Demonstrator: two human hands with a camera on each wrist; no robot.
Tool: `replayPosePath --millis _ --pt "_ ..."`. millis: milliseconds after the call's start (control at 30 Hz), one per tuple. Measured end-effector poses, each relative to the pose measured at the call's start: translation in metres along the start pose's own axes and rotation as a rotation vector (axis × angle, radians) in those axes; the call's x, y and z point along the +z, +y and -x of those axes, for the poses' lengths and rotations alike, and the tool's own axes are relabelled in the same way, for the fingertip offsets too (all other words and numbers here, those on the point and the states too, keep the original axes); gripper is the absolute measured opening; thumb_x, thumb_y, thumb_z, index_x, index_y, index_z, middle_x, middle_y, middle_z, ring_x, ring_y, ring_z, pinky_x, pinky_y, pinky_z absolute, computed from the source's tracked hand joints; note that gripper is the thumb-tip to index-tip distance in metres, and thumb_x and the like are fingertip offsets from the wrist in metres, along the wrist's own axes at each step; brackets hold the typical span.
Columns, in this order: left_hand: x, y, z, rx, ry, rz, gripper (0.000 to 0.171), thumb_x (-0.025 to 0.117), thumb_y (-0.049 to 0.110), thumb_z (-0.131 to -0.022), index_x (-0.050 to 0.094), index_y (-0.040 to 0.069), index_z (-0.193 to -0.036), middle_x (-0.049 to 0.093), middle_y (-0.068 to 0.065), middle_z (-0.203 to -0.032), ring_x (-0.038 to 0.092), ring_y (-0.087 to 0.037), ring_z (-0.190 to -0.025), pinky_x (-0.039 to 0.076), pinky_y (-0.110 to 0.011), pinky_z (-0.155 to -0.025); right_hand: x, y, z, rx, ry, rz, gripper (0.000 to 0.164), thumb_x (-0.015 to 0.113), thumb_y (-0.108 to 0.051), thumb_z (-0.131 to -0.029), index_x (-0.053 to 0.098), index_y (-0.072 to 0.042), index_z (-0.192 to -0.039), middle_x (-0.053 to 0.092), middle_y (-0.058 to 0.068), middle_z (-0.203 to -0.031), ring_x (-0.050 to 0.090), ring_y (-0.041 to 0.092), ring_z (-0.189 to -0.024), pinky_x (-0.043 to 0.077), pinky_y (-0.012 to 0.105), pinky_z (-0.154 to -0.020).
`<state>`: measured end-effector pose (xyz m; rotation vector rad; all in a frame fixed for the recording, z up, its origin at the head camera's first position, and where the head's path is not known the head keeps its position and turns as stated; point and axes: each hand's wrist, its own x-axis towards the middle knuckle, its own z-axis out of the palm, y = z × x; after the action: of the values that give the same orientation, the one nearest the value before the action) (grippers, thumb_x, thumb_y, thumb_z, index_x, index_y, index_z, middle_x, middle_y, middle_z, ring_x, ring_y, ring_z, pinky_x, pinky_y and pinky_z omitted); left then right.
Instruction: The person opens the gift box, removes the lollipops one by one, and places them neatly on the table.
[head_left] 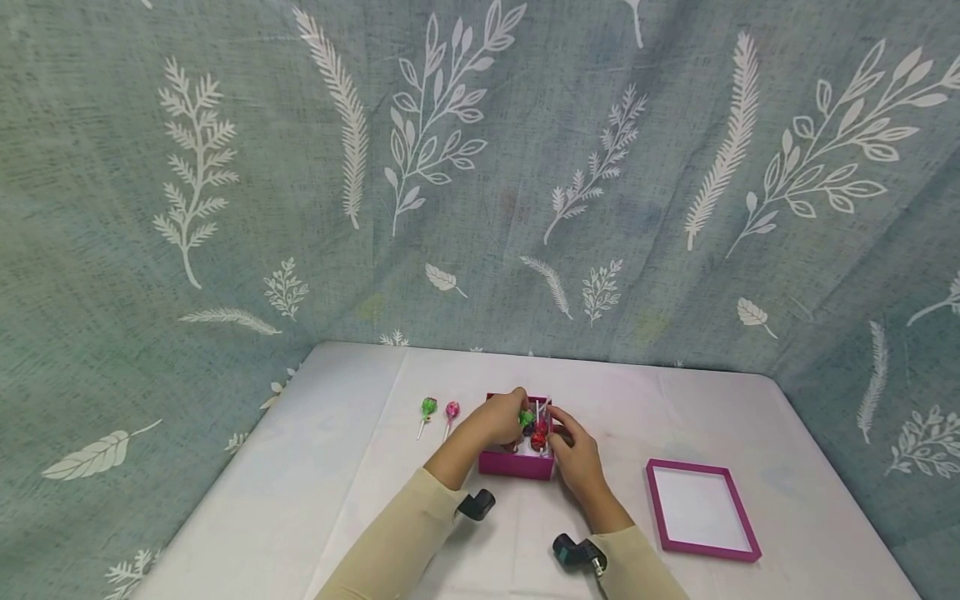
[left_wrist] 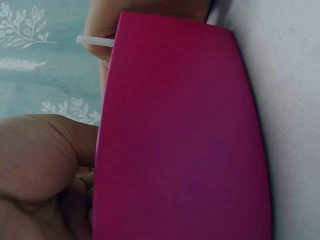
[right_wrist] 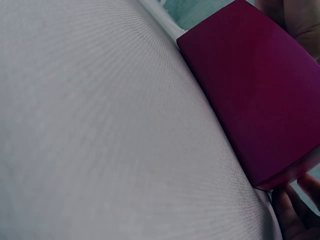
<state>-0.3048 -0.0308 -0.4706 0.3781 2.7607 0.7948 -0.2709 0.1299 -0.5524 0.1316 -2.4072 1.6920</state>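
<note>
Evidently light: one box (head_left: 516,465), walls apparently stiff card, likely to bow under a hard squeeze; faces smooth, perhaps slightly slippery. Suggested hold: two opposite walls, below the rim. Position: upright on the white-covered counter (head_left: 360,467), open side up.

Contents: lollipops, among them a red lollipop (head_left: 539,441) and a green lollipop (head_left: 527,418) inside the box. Probably light, with hard, chippable heads and slick wrappers; best taken by the stick, close under the head.

Loose items: a green-wrapped lollipop (head_left: 428,406) and a pink-wrapped lollipop (head_left: 452,409), white-sticked, both lying left of the box.

Appearance: box deep magenta, plain, square-edged, pale inside. Matching lid (head_left: 657,502), white within, right of the box, well apart.

Hands: left hand (head_left: 504,417) reaches into the box, fingers hidden; cannot tell whether they hold anything. Right hand (head_left: 577,454) sits at the box's right wall, fingers bent; whether they grip cannot be told.
</note>
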Motion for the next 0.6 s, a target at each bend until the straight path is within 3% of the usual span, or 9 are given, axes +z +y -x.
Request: replayPosePath --millis 133,267,600 --pt "0.0003 0.0012 0.0016 0.009 -0.007 -0.028 0.057 0.078 0.000 -0.077 0.058 0.010 -0.129 0.066 -0.007 -0.099 0.062 -0.014 -0.062 0.051 -0.030 -0.060 -0.0001 -0.0008 0.0002 -0.001 0.000 -0.002 0.049 0.055 -0.009 -0.089 0.058 -0.024 -0.135 0.056 0.000 -0.137 0.057 0.026 -0.119 0.041 0.048 -0.101" --pt "-0.0005 -0.0011 0.0012 0.037 0.011 -0.072 0.057 0.078 0.002 -0.077 0.060 0.014 -0.129 0.067 -0.004 -0.105 0.059 -0.014 -0.074 0.050 -0.032 -0.068 0.0001 0.0000 -0.0001 -0.012 0.000 -0.005 0.049 0.055 -0.009 -0.089 0.058 -0.023 -0.136 0.056 0.001 -0.137 0.057 0.027 -0.119 0.041 0.049 -0.100" --pt "-0.0067 -0.0055 0.0025 0.059 0.062 0.010 0.056 0.082 0.003 -0.071 0.059 0.015 -0.121 0.063 0.001 -0.088 0.057 -0.017 -0.076 0.048 -0.033 -0.065 0.0009 0.0012 0.0003 0.000 0.001 0.003 0.050 0.053 -0.010 -0.089 0.058 -0.024 -0.136 0.056 0.001 -0.137 0.057 0.025 -0.119 0.042 0.047 -0.099"
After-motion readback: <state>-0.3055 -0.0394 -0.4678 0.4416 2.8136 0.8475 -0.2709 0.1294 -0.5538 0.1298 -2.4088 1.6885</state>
